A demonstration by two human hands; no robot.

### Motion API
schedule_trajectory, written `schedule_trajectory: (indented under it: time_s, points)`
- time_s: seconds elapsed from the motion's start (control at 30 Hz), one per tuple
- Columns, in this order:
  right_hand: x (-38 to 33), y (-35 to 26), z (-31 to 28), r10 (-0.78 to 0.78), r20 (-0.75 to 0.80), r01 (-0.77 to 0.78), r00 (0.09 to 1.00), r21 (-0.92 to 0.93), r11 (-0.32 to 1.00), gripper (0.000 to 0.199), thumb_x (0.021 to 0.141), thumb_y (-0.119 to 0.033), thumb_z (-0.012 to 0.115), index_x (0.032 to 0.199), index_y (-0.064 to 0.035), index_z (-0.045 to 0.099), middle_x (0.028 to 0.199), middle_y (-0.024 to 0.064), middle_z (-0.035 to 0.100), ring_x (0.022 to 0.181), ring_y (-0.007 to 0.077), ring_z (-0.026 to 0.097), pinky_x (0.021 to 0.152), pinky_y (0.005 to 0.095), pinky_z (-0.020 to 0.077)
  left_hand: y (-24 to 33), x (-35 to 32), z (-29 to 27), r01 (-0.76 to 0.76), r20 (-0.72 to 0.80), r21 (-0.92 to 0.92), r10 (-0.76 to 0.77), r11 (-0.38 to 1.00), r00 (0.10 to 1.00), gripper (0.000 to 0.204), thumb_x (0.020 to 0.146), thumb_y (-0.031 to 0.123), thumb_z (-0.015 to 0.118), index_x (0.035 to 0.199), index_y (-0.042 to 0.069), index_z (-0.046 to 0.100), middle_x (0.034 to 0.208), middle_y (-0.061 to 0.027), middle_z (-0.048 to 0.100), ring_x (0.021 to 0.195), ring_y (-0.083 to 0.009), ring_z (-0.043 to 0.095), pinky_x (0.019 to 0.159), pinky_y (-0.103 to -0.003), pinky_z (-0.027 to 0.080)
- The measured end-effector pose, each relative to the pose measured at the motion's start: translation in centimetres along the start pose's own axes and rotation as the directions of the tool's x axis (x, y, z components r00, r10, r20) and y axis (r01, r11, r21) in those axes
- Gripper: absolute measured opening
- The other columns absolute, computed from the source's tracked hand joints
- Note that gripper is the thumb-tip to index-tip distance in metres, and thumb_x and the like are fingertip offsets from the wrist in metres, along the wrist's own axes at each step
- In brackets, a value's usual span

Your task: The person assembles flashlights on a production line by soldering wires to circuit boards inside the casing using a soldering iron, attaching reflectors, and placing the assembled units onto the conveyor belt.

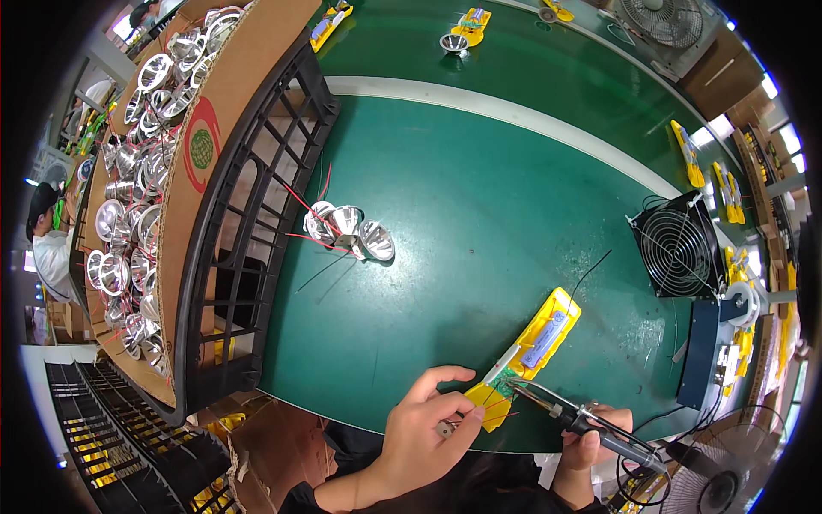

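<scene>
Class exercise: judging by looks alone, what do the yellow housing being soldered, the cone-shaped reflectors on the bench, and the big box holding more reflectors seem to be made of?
Yellow housing: probably moulded plastic, with an even, opaque colour and a soft sheen. Cone-shaped reflectors: mirror-bright silver, so polished metal or metallised plastic; the look cannot settle which. Big box: brown corrugated cardboard, matte, with a raw cut edge.

Assembly workshop: green conveyor belt (479, 214), reflector crates (150, 171), soldering iron (591, 424).
</scene>
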State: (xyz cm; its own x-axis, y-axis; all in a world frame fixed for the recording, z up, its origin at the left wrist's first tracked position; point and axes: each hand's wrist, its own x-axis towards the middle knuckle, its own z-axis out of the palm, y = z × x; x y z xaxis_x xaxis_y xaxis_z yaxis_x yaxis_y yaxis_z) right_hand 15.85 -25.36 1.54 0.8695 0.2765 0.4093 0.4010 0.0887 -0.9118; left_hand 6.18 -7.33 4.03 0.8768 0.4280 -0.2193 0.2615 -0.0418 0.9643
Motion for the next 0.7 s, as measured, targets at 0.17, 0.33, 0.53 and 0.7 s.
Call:
schedule_trajectory:
  time_s: [0.17, 0.33, 0.53, 0.7]
  points:
    - [0.0, -0.2, 0.1, 0.037, -0.034, -0.038, 0.999, -0.045, 0.998, 0.041, 0.077, -0.037, 0.059, 0.075, -0.0001, 0.041, 0.047, 0.004, 0.049, 0.036, 0.0096, 0.047, 0.038, 0.0207, 0.0405, -0.1, 0.1, -0.1, -0.028, -0.003, 0.0, 0.028, 1.0, 1.0, 0.007, 0.073, 0.002, 0.059, 0.068, -0.002, 0.06, 0.104, -0.0123, 0.051, 0.059, -0.0075, 0.054, 0.049, -0.018, 0.04]
    - [0.0, -0.5, 0.4, 0.067, -0.093, -0.077, 0.993, -0.106, 0.991, 0.046, 0.076, -0.043, 0.059, 0.068, -0.0008, 0.042, 0.044, 0.0027, 0.048, 0.035, 0.0096, 0.046, 0.037, 0.0207, 0.0396, 0.1, 0.1, -0.1, 0.009, 0.018, 0.041, -0.01, 0.999, 1.0, 0.01, 0.074, 0.009, 0.06, 0.071, 0.0, 0.059, 0.105, -0.0108, 0.051, 0.059, -0.0153, 0.059, 0.053, -0.024, 0.045]
    - [-0.5, 0.1, -0.5, 0.056, -0.043, -0.057, 0.998, -0.022, 0.998, 0.04, 0.075, -0.034, 0.061, 0.079, -0.0028, 0.036, 0.051, 0.0029, 0.043, 0.038, 0.0081, 0.043, 0.037, 0.0184, 0.0398, -0.2, 0.0, 0.2, -0.02, -0.009, -0.002, 0.02, 1.0, 1.0, 0.006, 0.073, 0.001, 0.059, 0.068, -0.002, 0.06, 0.104, -0.0123, 0.051, 0.058, -0.0075, 0.054, 0.049, -0.018, 0.04]
    - [-0.5, 0.3, -0.4, -0.011, -0.023, 0.01, 1.0, -0.028, 1.0, 0.036, 0.076, -0.031, 0.059, 0.079, -0.0027, 0.036, 0.051, 0.0029, 0.043, 0.037, 0.0075, 0.042, 0.037, 0.0185, 0.0401, 0.0, 0.0, 0.1, -0.004, 0.003, 0.041, 0.004, 0.999, 1.0, 0.006, 0.073, 0.004, 0.06, 0.07, -0.001, 0.06, 0.103, -0.0112, 0.052, 0.059, -0.0111, 0.057, 0.051, -0.021, 0.043]
